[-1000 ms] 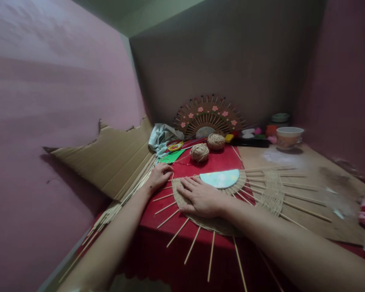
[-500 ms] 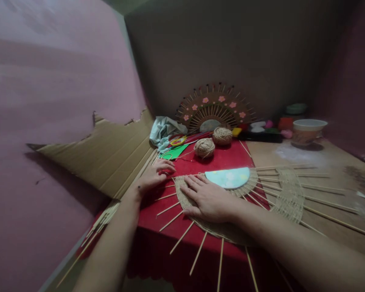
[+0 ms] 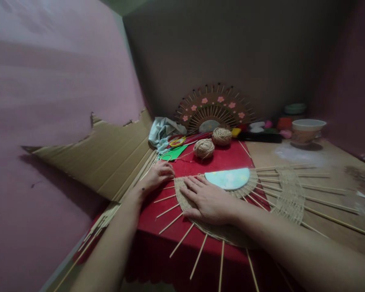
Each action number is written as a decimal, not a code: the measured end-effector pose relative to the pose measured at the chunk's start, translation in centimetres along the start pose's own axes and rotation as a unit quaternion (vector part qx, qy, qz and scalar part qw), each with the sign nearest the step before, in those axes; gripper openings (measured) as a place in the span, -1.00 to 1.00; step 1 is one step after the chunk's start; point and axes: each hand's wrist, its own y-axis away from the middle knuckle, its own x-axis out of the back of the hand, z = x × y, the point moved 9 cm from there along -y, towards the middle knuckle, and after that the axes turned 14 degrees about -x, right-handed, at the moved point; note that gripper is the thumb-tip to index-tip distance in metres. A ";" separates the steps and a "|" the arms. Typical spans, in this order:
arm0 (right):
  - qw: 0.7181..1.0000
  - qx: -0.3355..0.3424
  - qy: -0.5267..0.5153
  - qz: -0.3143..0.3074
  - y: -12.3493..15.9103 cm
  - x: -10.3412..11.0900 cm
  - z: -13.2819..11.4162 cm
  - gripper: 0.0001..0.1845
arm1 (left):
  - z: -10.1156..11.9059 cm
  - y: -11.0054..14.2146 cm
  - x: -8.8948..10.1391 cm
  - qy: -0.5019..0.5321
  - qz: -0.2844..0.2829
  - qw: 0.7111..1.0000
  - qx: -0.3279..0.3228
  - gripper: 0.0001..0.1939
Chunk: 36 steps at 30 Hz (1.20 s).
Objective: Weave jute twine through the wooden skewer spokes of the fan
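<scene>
Between a pink wall (image 3: 48, 101) at left and a dark far wall (image 3: 231, 44), two bare hands meet at a woven half-round fan (image 3: 290, 194) laid across a red cloth (image 3: 150, 215) and the brown surface (image 3: 263, 156) to its right. The fingers of the right hand (image 3: 208, 201) lie flat and lightly spread over the fan's left part, its thumb apart from them. The fingers of the left hand (image 3: 158, 177) are bent and close together at the left end of the fan's straight far edge; whether they grip a stick or strand there cannot be told. Both forearms reach in from the near side, the right one slanting across the weave from the near right. A pale blue half-disc (image 3: 227, 178) sits at the fan's centre, thin sticks radiating outward. Beyond lie two twine balls (image 3: 203, 149) and a green sheet (image 3: 174, 152), with a flowered fan (image 3: 213, 109) upright against the far wall. Torn cardboard (image 3: 100, 158) leans at left; a bowl (image 3: 307, 132) stands far right.
</scene>
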 end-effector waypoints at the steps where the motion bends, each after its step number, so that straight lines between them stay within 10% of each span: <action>1: 1.000 0.000 -0.002 0.002 0.0 0.0 0.0 -0.18 | 0.0 0.0 -0.1 -0.002 0.005 1.000 -0.001 -0.77; 22: 0.999 -0.010 -0.023 0.026 -0.2 1.7 0.1 -0.25 | 0.7 -0.8 -0.9 0.012 -0.011 1.000 -0.006 -0.78; 36: 0.951 -0.208 -0.185 0.133 -0.8 7.5 8.5 -0.47 | 0.5 -0.7 -1.5 0.017 0.002 1.000 0.009 -0.78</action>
